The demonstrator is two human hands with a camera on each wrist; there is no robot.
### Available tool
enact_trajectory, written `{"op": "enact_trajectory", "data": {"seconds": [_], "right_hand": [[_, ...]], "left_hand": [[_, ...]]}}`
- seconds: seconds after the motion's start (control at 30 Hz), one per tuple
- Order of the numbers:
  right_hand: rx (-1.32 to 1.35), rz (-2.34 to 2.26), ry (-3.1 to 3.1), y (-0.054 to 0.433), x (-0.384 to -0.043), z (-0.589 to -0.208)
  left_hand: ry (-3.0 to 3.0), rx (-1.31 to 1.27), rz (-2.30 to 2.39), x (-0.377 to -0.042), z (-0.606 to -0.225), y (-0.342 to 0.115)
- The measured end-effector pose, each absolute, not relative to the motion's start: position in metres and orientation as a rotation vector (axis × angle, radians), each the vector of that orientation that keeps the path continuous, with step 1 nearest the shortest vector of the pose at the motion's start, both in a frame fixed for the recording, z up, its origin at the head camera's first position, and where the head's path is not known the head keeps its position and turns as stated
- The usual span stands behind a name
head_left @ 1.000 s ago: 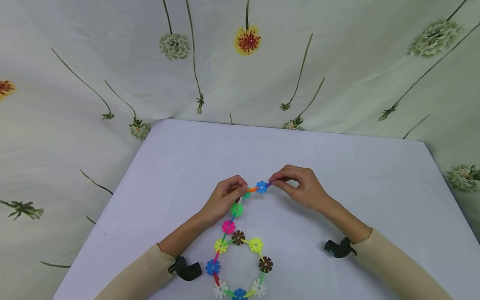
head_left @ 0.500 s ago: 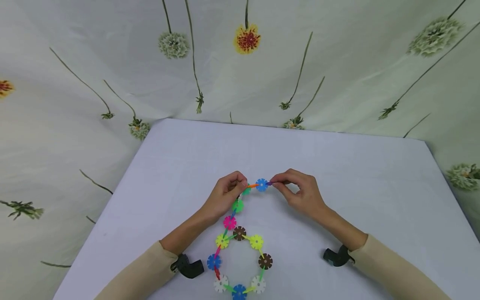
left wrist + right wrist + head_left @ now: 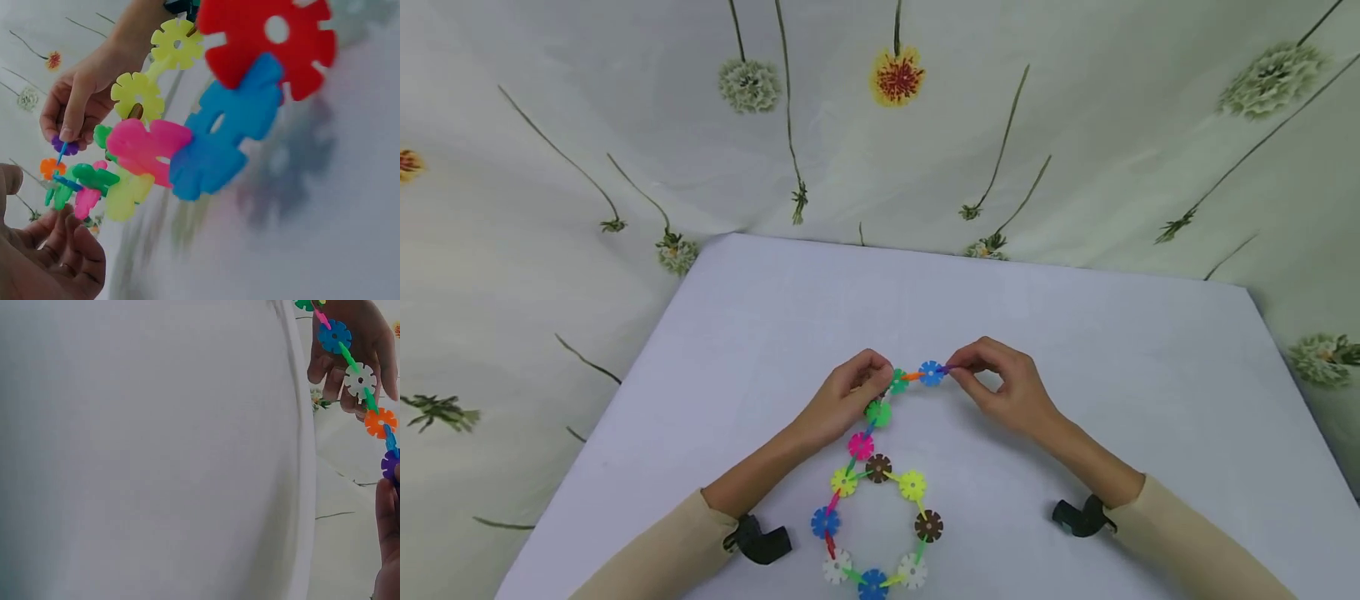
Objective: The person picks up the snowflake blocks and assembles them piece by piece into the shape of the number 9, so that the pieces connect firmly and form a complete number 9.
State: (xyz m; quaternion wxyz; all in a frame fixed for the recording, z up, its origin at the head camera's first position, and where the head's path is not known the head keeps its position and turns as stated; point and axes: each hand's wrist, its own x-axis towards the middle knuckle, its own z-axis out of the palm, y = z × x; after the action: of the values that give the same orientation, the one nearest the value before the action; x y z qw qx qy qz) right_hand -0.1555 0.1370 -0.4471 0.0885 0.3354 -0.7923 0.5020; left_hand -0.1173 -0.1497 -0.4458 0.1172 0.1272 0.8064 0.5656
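Observation:
Notched plastic snowflake discs, slotted edge to edge, form a chain with a ring [image 3: 928, 526] at its near end. Its far end is raised between my hands. My left hand [image 3: 842, 396] pinches the chain beside a green disc [image 3: 899, 382]; its fingertips partly cover the pieces there. From that disc the chain runs through an orange disc [image 3: 912, 377] and a blue disc [image 3: 932, 373] to a purple disc [image 3: 64, 145]. My right hand [image 3: 1003, 383] pinches this purple end piece between thumb and forefinger. In the right wrist view the purple disc [image 3: 390, 464] is partly cut off by the frame edge.
A white cloth covers the table [image 3: 1075, 333], and its far edge meets a flower-printed backdrop [image 3: 820, 125]. Black wrist cameras sit on the left [image 3: 763, 543] and right [image 3: 1081, 517] cuffs. The ring lies near the front, between the forearms.
The blue disc and the right hand have shifted slightly to the right. More of the green disc beside the left fingertips shows now. Both hands keep their pinch.

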Motion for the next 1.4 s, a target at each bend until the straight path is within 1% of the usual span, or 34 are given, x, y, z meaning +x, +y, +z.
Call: {"op": "enact_trajectory", "data": {"seconds": [0.2, 0.3, 0.43, 0.57, 0.8, 0.9, 1.0, 1.07, 1.27, 1.4], "right_hand": [[0.957, 1.467, -2.335, 0.144, -0.145, -0.448], [0.950, 1.452, -2.334, 0.147, -0.141, -0.448], [0.912, 1.459, -2.362, 0.151, -0.135, -0.450], [0.844, 1.613, -2.414, 0.157, -0.129, -0.448], [0.701, 2.287, -2.302, 0.171, -0.126, -0.443], [0.641, 2.435, -2.319, 0.177, -0.127, -0.443], [0.580, 2.467, -2.449, 0.183, -0.129, -0.443], [0.586, 2.439, -2.568, 0.188, -0.131, -0.442], [0.871, 2.338, -2.769, 0.201, -0.138, -0.439], [0.926, 2.204, -2.919, 0.205, -0.142, -0.431]], "left_hand": [[2.586, 0.526, 1.034, -0.078, -0.435, -0.184], [2.664, 0.580, 0.760, -0.058, -0.433, -0.191], [2.701, 0.622, 0.677, -0.043, -0.436, -0.188], [2.764, 0.632, 0.743, -0.042, -0.441, -0.181], [2.723, 0.554, 1.006, -0.058, -0.443, -0.182], [2.641, 0.548, 1.154, -0.070, -0.442, -0.183], [2.559, 0.538, 1.288, -0.085, -0.439, -0.184], [2.498, 0.525, 1.373, -0.095, -0.436, -0.184], [2.327, 0.455, 1.594, -0.127, -0.422, -0.181], [2.280, 0.492, 1.608, -0.148, -0.411, -0.177]]}}
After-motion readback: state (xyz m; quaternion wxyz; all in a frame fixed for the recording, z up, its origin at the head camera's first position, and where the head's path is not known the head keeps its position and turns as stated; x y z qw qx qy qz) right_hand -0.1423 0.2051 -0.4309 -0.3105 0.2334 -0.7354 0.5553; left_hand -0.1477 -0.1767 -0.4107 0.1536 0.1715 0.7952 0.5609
